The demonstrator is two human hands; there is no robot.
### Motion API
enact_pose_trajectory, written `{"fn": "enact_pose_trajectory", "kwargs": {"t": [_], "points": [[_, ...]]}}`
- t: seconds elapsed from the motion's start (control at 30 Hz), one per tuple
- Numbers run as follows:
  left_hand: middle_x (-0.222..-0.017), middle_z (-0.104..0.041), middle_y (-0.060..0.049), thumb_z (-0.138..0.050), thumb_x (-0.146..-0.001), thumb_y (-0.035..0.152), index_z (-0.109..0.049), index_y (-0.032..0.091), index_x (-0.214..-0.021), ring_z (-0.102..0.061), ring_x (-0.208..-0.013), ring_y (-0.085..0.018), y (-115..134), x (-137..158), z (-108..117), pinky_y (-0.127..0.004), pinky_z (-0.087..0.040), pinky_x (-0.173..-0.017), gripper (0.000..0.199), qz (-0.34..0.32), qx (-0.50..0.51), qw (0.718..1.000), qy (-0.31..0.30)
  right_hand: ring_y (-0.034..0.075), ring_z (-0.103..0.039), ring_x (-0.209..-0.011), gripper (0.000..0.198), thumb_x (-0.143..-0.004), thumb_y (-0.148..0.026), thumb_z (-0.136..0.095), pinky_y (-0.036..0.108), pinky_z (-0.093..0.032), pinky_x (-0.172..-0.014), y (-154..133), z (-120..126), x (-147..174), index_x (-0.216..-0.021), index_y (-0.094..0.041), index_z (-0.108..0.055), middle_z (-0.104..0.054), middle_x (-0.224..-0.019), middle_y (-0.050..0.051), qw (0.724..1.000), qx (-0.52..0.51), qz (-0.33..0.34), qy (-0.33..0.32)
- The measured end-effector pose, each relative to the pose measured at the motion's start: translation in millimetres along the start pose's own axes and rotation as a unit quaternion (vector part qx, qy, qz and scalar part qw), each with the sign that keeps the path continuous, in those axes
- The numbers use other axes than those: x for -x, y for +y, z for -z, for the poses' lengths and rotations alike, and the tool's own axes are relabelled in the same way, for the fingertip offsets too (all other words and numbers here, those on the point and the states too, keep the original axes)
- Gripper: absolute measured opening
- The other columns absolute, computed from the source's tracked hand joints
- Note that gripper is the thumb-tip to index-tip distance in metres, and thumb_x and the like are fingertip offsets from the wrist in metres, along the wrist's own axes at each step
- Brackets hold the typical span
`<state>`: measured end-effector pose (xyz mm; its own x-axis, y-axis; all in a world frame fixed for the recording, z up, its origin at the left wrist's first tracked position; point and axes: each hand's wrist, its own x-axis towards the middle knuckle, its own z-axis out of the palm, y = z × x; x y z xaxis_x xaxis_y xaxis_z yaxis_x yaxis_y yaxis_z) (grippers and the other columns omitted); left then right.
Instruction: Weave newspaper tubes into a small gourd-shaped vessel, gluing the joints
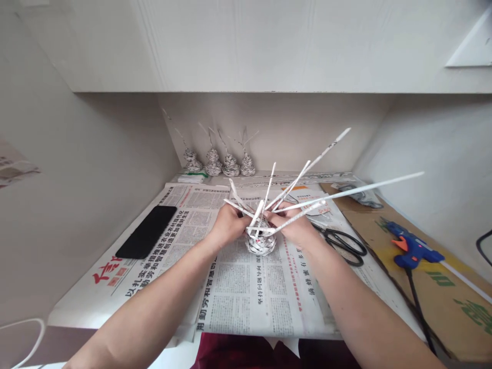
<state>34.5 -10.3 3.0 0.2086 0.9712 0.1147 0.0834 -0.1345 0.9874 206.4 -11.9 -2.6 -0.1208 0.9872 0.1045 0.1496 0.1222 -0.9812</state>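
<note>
Your left hand and right hand flank the woven paper piece, each grip narrow and holding it near the rim, where paper sticks fan out. It sits over the newspaper, between the black phone and the scissors.

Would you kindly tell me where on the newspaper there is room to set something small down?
Two patches of newspaper look free: between the black phone and the left hand, and between the woven paper piece and the newspaper's near edge. It is crowded around the right hand, with paper sticks and scissors close by.
</note>
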Motion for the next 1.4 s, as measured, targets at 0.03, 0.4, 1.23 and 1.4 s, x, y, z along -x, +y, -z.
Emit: {"fn": "enact_pose_trajectory", "kwargs": {"t": [0.03, 0.4, 1.23, 1.4], "points": [[-0.059, -0.067, -0.001, -0.069, -0.063, 0.016, -0.073, 0.011, -0.073, -0.056, -0.049, -0.013, 1, 1, -1, -0.023, -0.046, -0.048, 0.011, -0.006, -0.006, 1.000, 0.004, 0.017, -0.061, -0.057, 0.018, -0.071, -0.034, -0.068, 0.029, -0.050, -0.054, 2, 1, -1, -0.081, -0.020, -0.064, -0.067, -0.068, 0.001, 1.000, -0.005, -0.007, 0.003], [-0.056, -0.065, -0.001, -0.068, -0.066, 0.018, -0.074, 0.011, -0.078, -0.051, -0.045, -0.010, -3, 1, -4, -0.020, -0.042, -0.042, 0.015, 0.006, -0.009, 1.000, 0.022, 0.014, -0.055, -0.052, 0.010, -0.073, -0.029, -0.064, 0.026, -0.044, -0.049, -10, -2, 5, -0.072, -0.021, -0.058, -0.060, -0.059, -0.002, 0.996, 0.079, 0.039, 0.018], [-0.063, -0.067, -0.001, -0.073, -0.061, 0.015, -0.068, 0.013, -0.071, -0.060, -0.058, -0.014, 3, -2, -2, -0.022, -0.048, -0.054, 0.012, -0.035, -0.041, 0.997, 0.060, 0.013, -0.056, -0.049, 0.025, -0.063, -0.038, -0.078, 0.025, -0.043, -0.048, -6, -6, 0, -0.072, -0.017, -0.070, -0.067, -0.060, 0.001, 0.989, -0.123, -0.018, 0.077], [-0.069, -0.070, -0.004, -0.071, -0.064, 0.019, -0.068, 0.013, -0.071, -0.062, -0.062, -0.016, 4, -2, -3, -0.024, -0.049, -0.057, 0.010, -0.047, -0.054, 0.996, 0.059, 0.017, -0.064, -0.064, 0.019, -0.071, -0.034, -0.070, 0.028, -0.050, -0.061, -5, -5, 3, -0.081, -0.018, -0.070, -0.071, -0.073, 0.003, 0.998, 0.001, 0.036, 0.058]]}}
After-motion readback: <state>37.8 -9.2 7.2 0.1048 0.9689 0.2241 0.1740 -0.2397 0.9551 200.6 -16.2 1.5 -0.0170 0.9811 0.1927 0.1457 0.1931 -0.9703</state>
